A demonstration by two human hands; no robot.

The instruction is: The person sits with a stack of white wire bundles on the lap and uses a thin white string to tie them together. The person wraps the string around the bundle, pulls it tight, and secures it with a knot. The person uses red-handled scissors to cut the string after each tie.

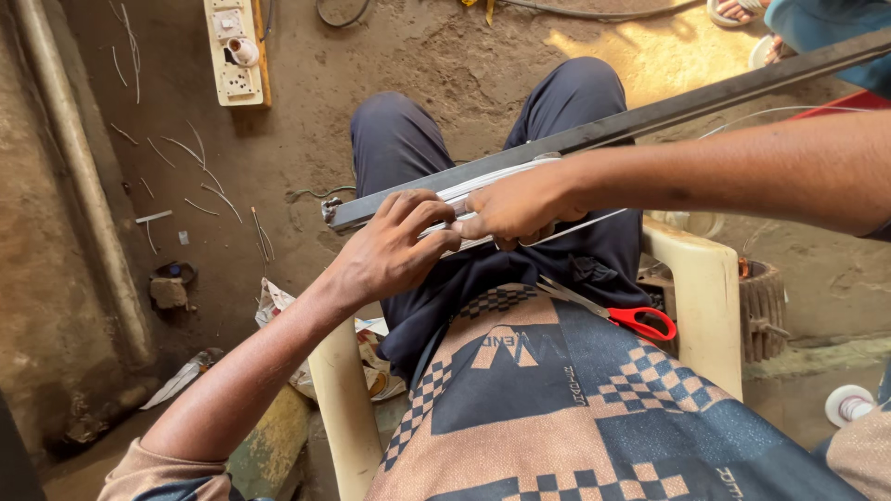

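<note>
Seen from above, a person sits in a cream plastic chair (707,297) over a bare earthen floor (445,56), looking down at their own lap. A long dark metal bar (650,116) runs slantwise across the thighs, from its near end at centre left up to the right edge of view. Both hands meet at its lower end. The left hand (394,246) comes in from the lower left, its fingers curled down over a bundle of thin white strips (492,178) that lie flat along the bar. The right hand (515,206) reaches in from the right and is closed around the same strips and the bar, touching the left hand's fingertips. A single white strand (585,225) trails out under the right wrist. Red-handled scissors (617,315) rest on the lap, just beside the chair's right armrest. White strip offcuts (200,176) are scattered on the floor at left, near a cream socket board (234,51). Another person's sandalled foot (738,11) shows at top right.
</note>
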